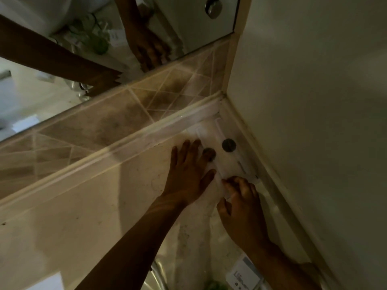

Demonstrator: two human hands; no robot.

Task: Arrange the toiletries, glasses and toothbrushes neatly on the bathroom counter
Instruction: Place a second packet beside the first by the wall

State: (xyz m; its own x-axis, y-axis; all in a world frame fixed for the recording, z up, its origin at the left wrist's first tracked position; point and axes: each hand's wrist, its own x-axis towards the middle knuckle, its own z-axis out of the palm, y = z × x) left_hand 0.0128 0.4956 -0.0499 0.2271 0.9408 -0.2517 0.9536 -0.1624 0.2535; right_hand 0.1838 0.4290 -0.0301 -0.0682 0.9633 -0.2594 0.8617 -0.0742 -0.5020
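Nearest: white labelled box [245,275] at near edge, something green [213,285] beside it, both cut off. Far right corner of counter [83,206]: two white tubes [228,160] with dark round caps, possibly toiletries, view dim and blurred, lying side by side against the wall. Left hand [188,174] flat, fingers spread, pressing on left tube. Right hand [240,197] fingers curled, tips pinching the tubes' near end. To do well: nudge tubes parallel, ends level, snug along wall edge.
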